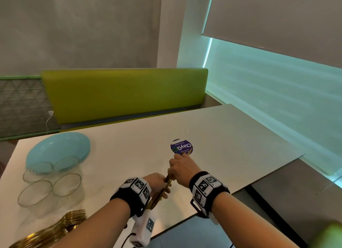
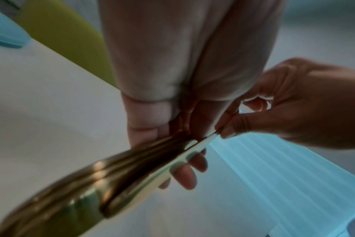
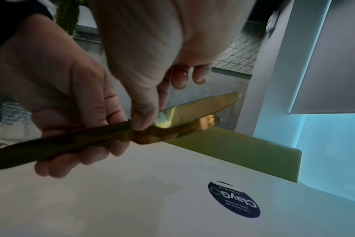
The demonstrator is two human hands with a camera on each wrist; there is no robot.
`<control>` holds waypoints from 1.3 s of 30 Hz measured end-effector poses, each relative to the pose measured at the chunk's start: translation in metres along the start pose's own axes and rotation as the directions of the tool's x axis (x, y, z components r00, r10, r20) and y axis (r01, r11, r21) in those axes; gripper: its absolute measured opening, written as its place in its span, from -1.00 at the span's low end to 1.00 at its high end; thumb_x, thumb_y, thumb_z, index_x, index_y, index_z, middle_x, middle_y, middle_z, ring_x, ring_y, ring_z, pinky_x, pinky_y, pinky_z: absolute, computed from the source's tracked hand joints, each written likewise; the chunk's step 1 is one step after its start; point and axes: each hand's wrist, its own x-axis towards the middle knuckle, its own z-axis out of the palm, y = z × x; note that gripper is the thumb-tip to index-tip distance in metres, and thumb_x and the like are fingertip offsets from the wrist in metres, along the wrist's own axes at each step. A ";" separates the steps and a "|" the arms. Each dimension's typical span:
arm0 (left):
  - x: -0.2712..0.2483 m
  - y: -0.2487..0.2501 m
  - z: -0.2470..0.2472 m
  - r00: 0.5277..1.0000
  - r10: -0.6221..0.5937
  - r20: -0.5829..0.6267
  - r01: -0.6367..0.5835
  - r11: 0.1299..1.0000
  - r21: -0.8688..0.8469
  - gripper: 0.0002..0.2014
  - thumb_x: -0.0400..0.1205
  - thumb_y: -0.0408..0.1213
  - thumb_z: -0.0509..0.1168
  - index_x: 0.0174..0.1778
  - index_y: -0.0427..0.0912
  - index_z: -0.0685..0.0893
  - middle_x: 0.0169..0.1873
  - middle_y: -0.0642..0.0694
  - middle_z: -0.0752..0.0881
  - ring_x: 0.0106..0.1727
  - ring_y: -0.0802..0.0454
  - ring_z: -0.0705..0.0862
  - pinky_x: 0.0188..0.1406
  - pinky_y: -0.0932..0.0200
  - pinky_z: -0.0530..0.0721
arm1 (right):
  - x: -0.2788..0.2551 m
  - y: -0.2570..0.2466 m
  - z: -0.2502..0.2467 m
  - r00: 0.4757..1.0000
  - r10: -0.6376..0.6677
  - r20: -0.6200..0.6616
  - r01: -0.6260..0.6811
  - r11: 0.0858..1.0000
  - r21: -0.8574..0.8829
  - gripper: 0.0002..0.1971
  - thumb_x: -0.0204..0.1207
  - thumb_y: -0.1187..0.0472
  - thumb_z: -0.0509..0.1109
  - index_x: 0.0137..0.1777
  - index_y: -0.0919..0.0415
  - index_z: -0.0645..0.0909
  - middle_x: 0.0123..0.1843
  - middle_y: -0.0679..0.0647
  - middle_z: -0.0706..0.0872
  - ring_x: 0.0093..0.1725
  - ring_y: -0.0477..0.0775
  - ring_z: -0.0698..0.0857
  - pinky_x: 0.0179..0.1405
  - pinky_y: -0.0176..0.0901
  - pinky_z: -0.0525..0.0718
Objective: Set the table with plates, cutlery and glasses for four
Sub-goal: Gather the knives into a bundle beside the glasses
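Several gold knives point(image 3: 75, 141) sit bundled in your left hand point(image 1: 157, 183), whose fingers curl around the handles so the blades point up and away from you, toward the round purple sticker point(image 1: 181, 146) on the surface point(image 1: 231, 136). Your right hand point(image 1: 182, 171) is the nearer one to the blade ends: its thumb and fingertips point(image 3: 144, 118) pinch one knife just where blade meets handle, and in the right wrist view that blade point(image 3: 201, 106) has fanned slightly above the others. So both grips are closed on cutlery, the left on the bundle, the right on a single piece.

What the coming move turns on is the long axis. The knives run from low by your left wrist up toward the sticker, so the single knife probably has to slide out along that line, forward and to your right, rather than be lifted sideways against the rest.

Off to your left on the surface lie the blue plates point(image 1: 59, 149), four clear glasses point(image 1: 51, 179) just in front of them, and a pile of gold forks point(image 1: 61, 227) at the near edge, all well apart from both hands. No place looks laid yet.
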 end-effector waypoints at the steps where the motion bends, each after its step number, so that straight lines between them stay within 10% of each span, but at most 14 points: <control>1: -0.002 -0.003 0.002 1.000 -0.008 0.008 0.008 0.999 -0.036 -0.73 0.73 -0.45 -0.01 -0.21 -0.20 0.53 -0.30 -0.10 0.61 -0.33 0.04 0.61 -0.33 0.19 0.56 | -0.003 -0.001 0.001 1.000 -0.002 -0.001 0.002 1.000 0.002 -0.72 0.64 0.24 0.18 0.21 0.15 0.68 0.19 0.11 0.64 0.26 0.18 0.47 0.18 0.02 0.38; 30: -0.103 -0.147 -0.058 0.997 0.044 0.068 -0.036 0.993 -0.116 -0.72 0.70 -0.57 0.00 -0.20 -0.20 0.50 -0.34 -0.13 0.55 -0.37 0.02 0.57 -0.38 0.20 0.57 | 0.002 -0.180 0.016 0.986 0.165 -0.001 -0.157 0.940 0.302 -0.74 0.60 0.14 0.23 0.10 0.20 0.70 0.10 0.17 0.75 0.19 0.19 0.61 0.11 -0.04 0.47; 36: -0.114 -0.189 -0.072 0.996 0.036 -0.083 -0.011 0.958 0.286 -0.81 0.67 -0.46 0.08 0.00 -0.23 0.60 -0.25 -0.11 0.66 -0.32 -0.02 0.66 -0.45 0.29 0.57 | 0.001 -0.204 0.016 0.974 0.207 0.090 -0.225 0.901 0.370 -0.77 0.56 0.09 0.33 0.06 0.20 0.70 0.11 0.20 0.72 0.18 0.21 0.63 0.05 -0.06 0.56; 39: -0.121 -0.208 -0.085 0.990 0.066 -0.121 0.038 0.714 0.699 -0.68 0.69 -0.39 0.10 0.34 -0.22 0.58 0.27 -0.22 0.65 0.29 -0.13 0.64 0.21 0.14 0.60 | 0.000 -0.213 0.017 0.964 0.221 0.147 -0.261 0.888 0.378 -0.74 0.59 0.05 0.31 0.11 0.18 0.67 0.15 0.20 0.69 0.20 0.20 0.62 0.11 -0.04 0.57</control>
